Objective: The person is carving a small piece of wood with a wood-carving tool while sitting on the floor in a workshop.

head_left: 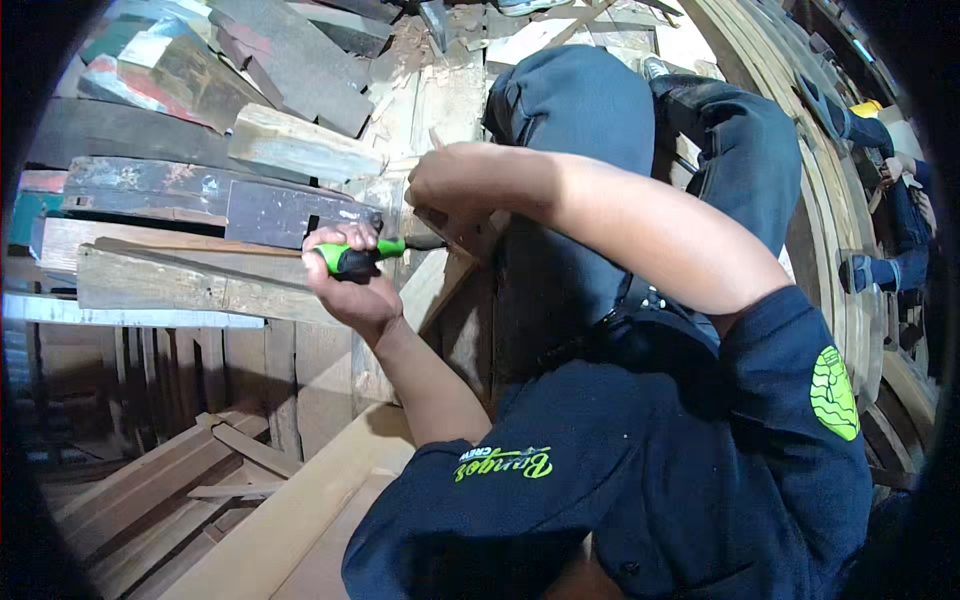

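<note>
My left hand [352,270] is closed around a hand tool with a green and black handle [358,258]. Its short dark shaft points right, toward the wood below my other hand; the tip is not clear, so I cannot tell a chisel from a screwdriver. Just above and to the right of it, my right hand [452,185] has its fingers curled inward, and what they grip is hidden. A diagonal wooden piece [441,287] lies beneath the tool's shaft. Beside my right hand, the end of a pale worn block [300,143] comes close to my fingers.
Weathered boards with flaking paint [170,80] are heaped at the far left. My bent legs [575,130] take up the middle. Stacked long planks [825,220] run along the right, with another person [895,200] beyond. A wooden frame [190,490] lies at lower left.
</note>
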A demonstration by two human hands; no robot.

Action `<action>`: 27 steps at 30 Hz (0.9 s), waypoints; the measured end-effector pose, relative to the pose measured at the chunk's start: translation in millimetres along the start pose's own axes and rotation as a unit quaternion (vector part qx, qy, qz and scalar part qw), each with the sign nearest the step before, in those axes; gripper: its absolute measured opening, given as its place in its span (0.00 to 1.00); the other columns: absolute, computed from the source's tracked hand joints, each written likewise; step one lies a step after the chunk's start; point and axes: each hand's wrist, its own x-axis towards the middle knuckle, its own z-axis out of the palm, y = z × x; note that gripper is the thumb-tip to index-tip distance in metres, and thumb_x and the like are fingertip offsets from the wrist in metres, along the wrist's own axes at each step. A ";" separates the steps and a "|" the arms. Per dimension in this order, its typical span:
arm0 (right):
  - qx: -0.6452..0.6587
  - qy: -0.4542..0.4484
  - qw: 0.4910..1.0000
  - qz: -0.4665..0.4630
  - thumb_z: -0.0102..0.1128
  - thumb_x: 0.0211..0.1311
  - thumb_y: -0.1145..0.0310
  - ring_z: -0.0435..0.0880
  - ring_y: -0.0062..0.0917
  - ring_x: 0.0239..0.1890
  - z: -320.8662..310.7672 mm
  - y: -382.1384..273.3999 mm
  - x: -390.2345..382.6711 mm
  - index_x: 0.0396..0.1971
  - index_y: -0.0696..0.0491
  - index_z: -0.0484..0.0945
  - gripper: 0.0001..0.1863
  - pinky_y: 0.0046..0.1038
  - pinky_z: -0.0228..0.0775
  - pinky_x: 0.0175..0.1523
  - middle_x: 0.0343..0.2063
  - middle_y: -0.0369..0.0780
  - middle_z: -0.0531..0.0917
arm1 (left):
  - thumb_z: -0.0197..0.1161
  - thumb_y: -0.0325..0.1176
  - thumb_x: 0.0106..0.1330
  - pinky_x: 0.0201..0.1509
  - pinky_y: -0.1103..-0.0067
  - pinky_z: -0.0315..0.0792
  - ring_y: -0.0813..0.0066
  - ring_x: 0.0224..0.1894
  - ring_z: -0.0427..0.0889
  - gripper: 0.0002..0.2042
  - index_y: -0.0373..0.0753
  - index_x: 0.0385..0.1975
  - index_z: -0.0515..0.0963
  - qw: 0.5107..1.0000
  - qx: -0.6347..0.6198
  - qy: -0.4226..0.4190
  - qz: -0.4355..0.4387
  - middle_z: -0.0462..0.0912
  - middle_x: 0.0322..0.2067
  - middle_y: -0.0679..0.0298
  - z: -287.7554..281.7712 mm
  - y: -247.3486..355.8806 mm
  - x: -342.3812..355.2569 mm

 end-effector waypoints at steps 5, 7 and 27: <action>-0.021 -0.022 0.999 -0.013 0.71 0.38 0.61 0.83 0.41 0.35 1.3 9.0 5.5 0.28 0.55 0.81 0.16 0.39 0.73 0.41 0.28 0.46 0.83 | 0.44 0.50 0.70 0.39 0.72 0.64 0.70 0.29 0.65 0.19 0.39 0.30 0.67 1.000 0.014 0.003 0.006 0.66 0.25 0.62 -3.8 -11.9 5.5; -0.012 -0.018 1.000 -0.004 0.70 0.39 0.61 0.83 0.41 0.33 4.7 7.5 6.6 0.27 0.53 0.82 0.15 0.39 0.74 0.40 0.27 0.44 0.83 | 0.44 0.52 0.70 0.39 0.73 0.65 0.70 0.30 0.66 0.20 0.39 0.30 0.68 1.000 0.011 -0.003 -0.016 0.66 0.25 0.62 -13.7 -5.0 6.1; -0.032 -0.016 0.999 -0.032 0.68 0.38 0.65 0.83 0.42 0.33 -1.0 -1.3 2.7 0.25 0.54 0.82 0.12 0.40 0.74 0.40 0.25 0.46 0.83 | 0.42 0.44 0.70 0.36 0.75 0.66 0.72 0.28 0.68 0.15 0.37 0.32 0.68 0.993 0.097 0.052 -0.043 0.70 0.26 0.60 -19.0 -60.8 1.2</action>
